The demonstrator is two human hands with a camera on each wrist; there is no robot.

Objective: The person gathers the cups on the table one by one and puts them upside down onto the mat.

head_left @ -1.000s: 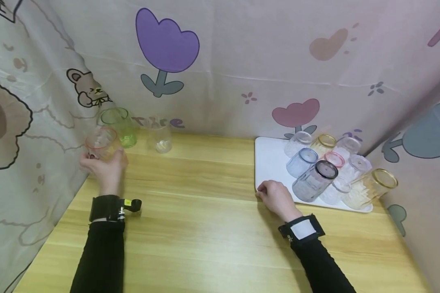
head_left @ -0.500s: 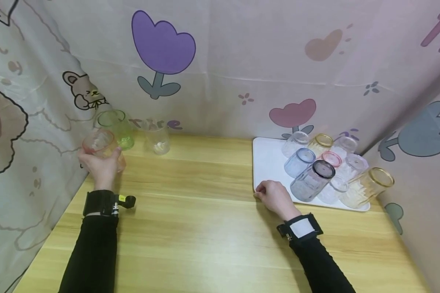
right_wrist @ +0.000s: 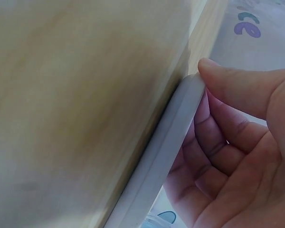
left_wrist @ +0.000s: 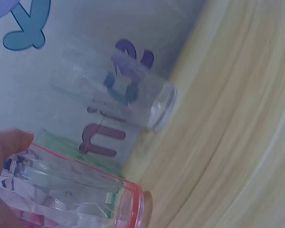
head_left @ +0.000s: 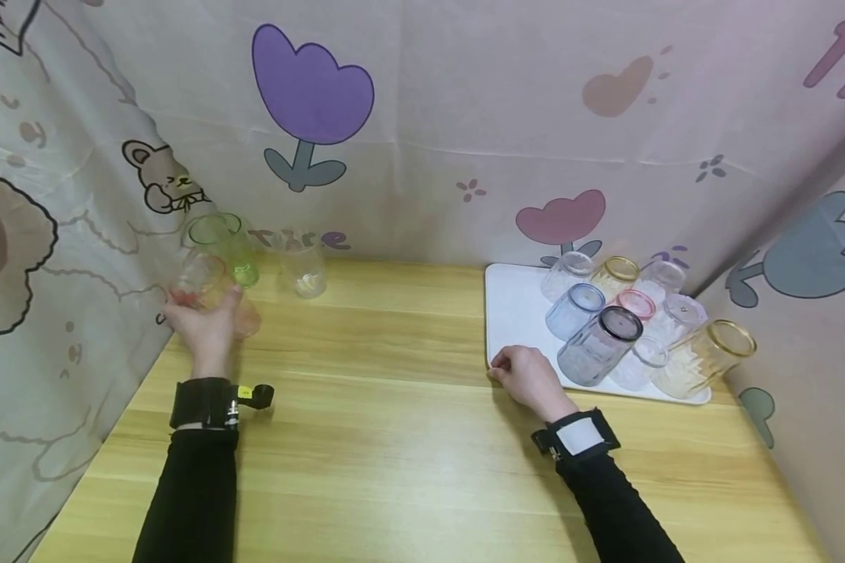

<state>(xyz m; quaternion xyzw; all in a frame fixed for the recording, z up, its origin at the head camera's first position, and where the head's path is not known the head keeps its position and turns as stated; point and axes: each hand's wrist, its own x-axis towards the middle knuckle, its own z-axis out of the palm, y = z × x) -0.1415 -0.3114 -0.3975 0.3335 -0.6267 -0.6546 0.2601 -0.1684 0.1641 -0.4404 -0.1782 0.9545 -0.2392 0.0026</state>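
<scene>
My left hand (head_left: 207,332) grips a clear tumbler with a red-orange tint (left_wrist: 71,190) at the table's far left. In the left wrist view its base is close to the wood; I cannot tell whether it touches. Just behind it stands a green glass (head_left: 245,266), and to the right of that a clear glass (head_left: 306,270). My right hand (head_left: 531,383) pinches the near left corner of a white tray (head_left: 514,305), its thumb (right_wrist: 237,88) at the rim and its other fingers curled over the inner side.
Several glasses stand upside down, crowded on the tray's right part, among them a blue one (head_left: 573,313), a dark-rimmed one (head_left: 598,348) and an amber one (head_left: 707,360). A patterned curtain (head_left: 422,102) closes off the back and sides of the wooden table (head_left: 394,438).
Over the last half second my left hand has shifted slightly right and toward me with the tumbler. My right hand stays at the tray's corner.
</scene>
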